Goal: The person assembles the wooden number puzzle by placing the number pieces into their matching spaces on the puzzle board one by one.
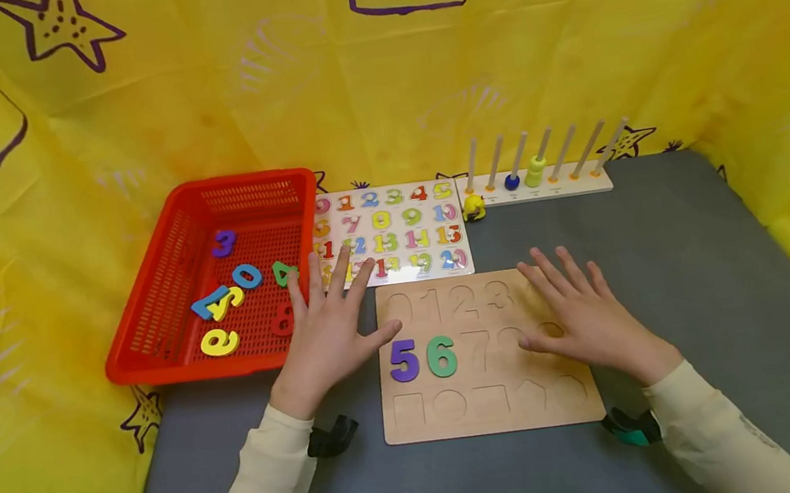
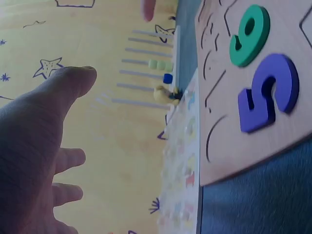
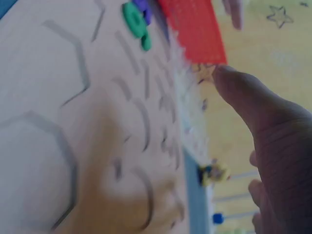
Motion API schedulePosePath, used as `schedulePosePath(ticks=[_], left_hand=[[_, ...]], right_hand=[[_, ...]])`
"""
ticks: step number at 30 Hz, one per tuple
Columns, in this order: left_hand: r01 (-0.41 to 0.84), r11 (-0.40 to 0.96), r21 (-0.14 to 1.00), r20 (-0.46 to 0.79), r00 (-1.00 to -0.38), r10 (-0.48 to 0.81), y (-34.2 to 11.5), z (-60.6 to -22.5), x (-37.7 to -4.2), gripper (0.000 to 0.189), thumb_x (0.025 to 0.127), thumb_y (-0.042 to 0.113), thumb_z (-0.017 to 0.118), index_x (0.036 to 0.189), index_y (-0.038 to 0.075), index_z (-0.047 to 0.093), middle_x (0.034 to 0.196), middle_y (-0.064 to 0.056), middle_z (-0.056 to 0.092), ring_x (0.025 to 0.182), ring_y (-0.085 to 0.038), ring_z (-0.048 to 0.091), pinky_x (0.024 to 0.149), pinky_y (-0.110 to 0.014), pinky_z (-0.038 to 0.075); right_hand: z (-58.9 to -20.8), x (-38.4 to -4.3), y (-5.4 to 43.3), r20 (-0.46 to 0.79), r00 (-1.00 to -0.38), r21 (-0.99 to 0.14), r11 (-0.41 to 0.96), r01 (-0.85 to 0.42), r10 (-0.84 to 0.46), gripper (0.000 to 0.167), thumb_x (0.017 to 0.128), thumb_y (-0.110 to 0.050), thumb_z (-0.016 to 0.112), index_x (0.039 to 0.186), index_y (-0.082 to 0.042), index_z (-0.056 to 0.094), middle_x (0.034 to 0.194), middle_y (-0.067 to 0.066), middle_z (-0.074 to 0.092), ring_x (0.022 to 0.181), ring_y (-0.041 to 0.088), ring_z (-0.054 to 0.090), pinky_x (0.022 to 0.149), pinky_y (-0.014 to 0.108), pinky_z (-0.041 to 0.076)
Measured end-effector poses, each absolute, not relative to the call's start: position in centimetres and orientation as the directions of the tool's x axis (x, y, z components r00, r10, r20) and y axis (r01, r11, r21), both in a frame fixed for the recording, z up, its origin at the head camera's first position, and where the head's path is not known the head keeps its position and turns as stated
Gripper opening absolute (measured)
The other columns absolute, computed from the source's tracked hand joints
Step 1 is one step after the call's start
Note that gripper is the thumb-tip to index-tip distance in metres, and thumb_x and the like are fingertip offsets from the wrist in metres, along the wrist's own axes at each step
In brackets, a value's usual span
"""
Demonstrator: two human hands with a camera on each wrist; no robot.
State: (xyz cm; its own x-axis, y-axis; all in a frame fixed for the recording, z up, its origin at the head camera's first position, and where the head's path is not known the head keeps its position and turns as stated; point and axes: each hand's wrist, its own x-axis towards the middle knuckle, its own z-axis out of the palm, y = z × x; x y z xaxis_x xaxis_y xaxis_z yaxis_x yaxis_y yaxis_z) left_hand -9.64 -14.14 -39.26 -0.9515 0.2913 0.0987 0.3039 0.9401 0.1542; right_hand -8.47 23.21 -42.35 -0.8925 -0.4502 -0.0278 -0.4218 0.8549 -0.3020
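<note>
Tan wooden puzzle board (image 1: 474,381) mid-surface (image 1: 710,282), outlines 0, 1, 2, 3, 7 readable. Purple numeral 5 (image 1: 405,358) and green numeral 6 (image 1: 434,358) on its second row. Left hand (image 1: 327,333) between board and red plastic basket (image 1: 192,372), fingers spread; right hand (image 1: 585,322) over board's right side, fingers spread. Basket at surface's far left corner, loose coloured numerals (image 1: 203,309) inside. Far edge: white chart (image 1: 398,228) printed up to 20, white peg rack (image 1: 572,185), its fine print unreadable.

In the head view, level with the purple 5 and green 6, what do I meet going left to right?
Red basket → left hand → purple 5 → green 6 → 7 slot → right hand.
</note>
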Motion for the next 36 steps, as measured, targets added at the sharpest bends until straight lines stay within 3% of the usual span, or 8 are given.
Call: schedulePosePath(ticks=[7,14,22,27,36], left_hand=[[0.242,0.951,0.194,0.045,-0.97,0.238,-17.2,-37.9,-10.8,0.099,0.083,0.069,0.066,0.161,0.019,0.031,0.169,-0.015,0.008,0.15,-0.046,-0.014,0.113,-0.062,-0.019],[0.222,0.97,0.095,-0.038,-0.973,0.227,-22.4,-35.1,-14.0,0.1,0.087,0.072,0.059,0.163,0.016,0.024,0.168,-0.017,0.005,0.151,-0.044,-0.011,0.114,-0.071,0.006],[0.18,0.979,0.092,-0.215,-0.957,0.196,-28.9,-34.2,-19.1,0.1,0.092,0.075,0.047,0.163,0.013,0.017,0.166,-0.024,0.004,0.15,-0.05,-0.006,0.11,-0.076,0.006],[0.177,0.978,0.112,-0.318,-0.926,0.204,-31.3,-35.8,-22.4,0.093,0.097,0.066,0.049,0.162,0.006,0.019,0.163,-0.03,0.009,0.147,-0.054,0.001,0.11,-0.076,0.008],[0.162,0.978,0.135,-0.374,-0.905,0.202,-35.0,-38.6,-25.7,0.076,0.102,0.041,0.054,0.158,0.0,0.023,0.158,-0.034,0.018,0.143,-0.056,0.015,0.102,-0.079,0.025]], right_hand=[[-44.9,-7.5,26.4,-0.131,-0.799,-0.492,0.738,-0.462,-0.587,0.124,0.071,-0.065,0.083,0.163,-0.012,0.019,0.168,0.017,0.01,0.151,0.046,0.004,0.108,0.077,0.008],[-46.8,-6.7,29.1,-0.092,-0.768,-0.588,0.658,-0.471,-0.633,0.137,0.056,-0.065,0.089,0.161,-0.008,0.022,0.166,0.02,0.014,0.15,0.048,0.008,0.107,0.078,0.009],[-47.7,-6.9,29.7,-0.072,-0.763,-0.612,0.633,-0.474,-0.642,0.136,0.057,-0.064,0.089,0.162,-0.011,0.021,0.167,0.018,0.012,0.15,0.048,0.009,0.109,0.077,0.006],[-48.2,-6.8,30.0,-0.06,-0.768,-0.652,0.607,-0.453,-0.638,0.134,0.058,-0.058,0.091,0.162,-0.012,0.02,0.167,0.018,0.012,0.151,0.047,0.006,0.112,0.072,0.0],[-48.4,-6.8,30.3,-0.07,-0.777,-0.677,0.602,-0.424,-0.626,0.134,0.059,-0.058,0.091,0.163,-0.015,0.018,0.169,0.011,0.01,0.153,0.041,0.004,0.115,0.063,-0.005]])
